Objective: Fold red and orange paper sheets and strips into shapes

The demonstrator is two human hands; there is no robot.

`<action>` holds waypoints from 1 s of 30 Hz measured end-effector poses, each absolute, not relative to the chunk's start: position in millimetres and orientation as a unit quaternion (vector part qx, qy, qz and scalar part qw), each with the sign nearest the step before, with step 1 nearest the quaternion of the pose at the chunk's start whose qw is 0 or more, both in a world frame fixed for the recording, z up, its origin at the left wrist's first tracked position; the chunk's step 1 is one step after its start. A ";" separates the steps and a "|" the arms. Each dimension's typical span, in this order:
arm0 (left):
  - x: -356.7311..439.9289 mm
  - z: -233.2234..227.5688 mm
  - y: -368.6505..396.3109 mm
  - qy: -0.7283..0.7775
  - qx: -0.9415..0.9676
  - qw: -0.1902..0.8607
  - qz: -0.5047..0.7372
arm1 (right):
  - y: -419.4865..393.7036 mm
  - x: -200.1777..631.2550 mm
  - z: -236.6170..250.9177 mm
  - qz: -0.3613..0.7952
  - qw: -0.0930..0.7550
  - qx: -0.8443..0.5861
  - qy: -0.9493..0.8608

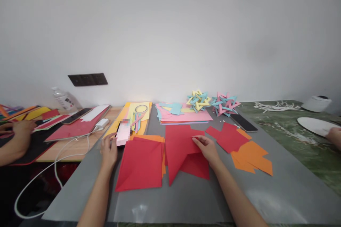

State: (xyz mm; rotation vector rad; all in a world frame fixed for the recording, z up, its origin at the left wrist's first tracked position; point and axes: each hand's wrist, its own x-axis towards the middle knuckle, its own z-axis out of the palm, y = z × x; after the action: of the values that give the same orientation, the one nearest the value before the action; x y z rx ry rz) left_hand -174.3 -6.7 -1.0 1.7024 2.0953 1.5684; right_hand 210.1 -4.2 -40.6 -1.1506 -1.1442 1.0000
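Note:
Between the thumb and fingers of my right hand (pixel 206 147) is the edge of a folded red sheet of paper (pixel 177 149). Its lower part hangs in a point, over another red piece. At the left, my left hand (pixel 108 150) rests with its fingers apart at the near left edge of a lit phone (pixel 123 134). Just right of that hand lies a stack of red paper squares (pixel 141 165), with orange sheets showing beneath. To the right are cut red scraps (pixel 230 138) and orange scraps (pixel 252 158).
Behind stand two folded paper stars, one yellow and blue (pixel 198 100), one pink and blue (pixel 225 103). Pastel sheets (pixel 186 115) and a dark phone (pixel 243 122) lie nearby. Another person's hands (pixel 20 131) are at far left; another hand (pixel 334 136) reaches a white plate (pixel 315 126).

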 end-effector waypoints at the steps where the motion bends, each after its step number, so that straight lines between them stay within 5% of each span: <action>1: -172.1 0.2 -8.4 0.674 0.559 -0.017 0.483 | -4.9 210.0 -39.4 0.428 0.579 -0.492 -0.489; 15: -156.2 5.8 -17.5 0.701 0.628 -0.080 0.328 | -10.4 208.8 -30.9 0.422 0.585 -0.504 -0.475; 23: -149.4 34.8 -19.3 0.637 0.562 -0.077 0.522 | -11.4 204.4 -29.1 0.458 0.591 -0.489 -0.451; 30: -21.7 55.5 -20.5 0.528 0.642 0.307 0.464 | -11.0 205.4 -28.0 0.455 0.620 -0.485 -0.416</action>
State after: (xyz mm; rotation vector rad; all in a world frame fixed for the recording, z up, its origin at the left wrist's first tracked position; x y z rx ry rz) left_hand -21.7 -20.5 55.5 1.6973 1.3954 1.2267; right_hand 205.4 -11.0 -28.0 -1.1158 -0.9569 1.0453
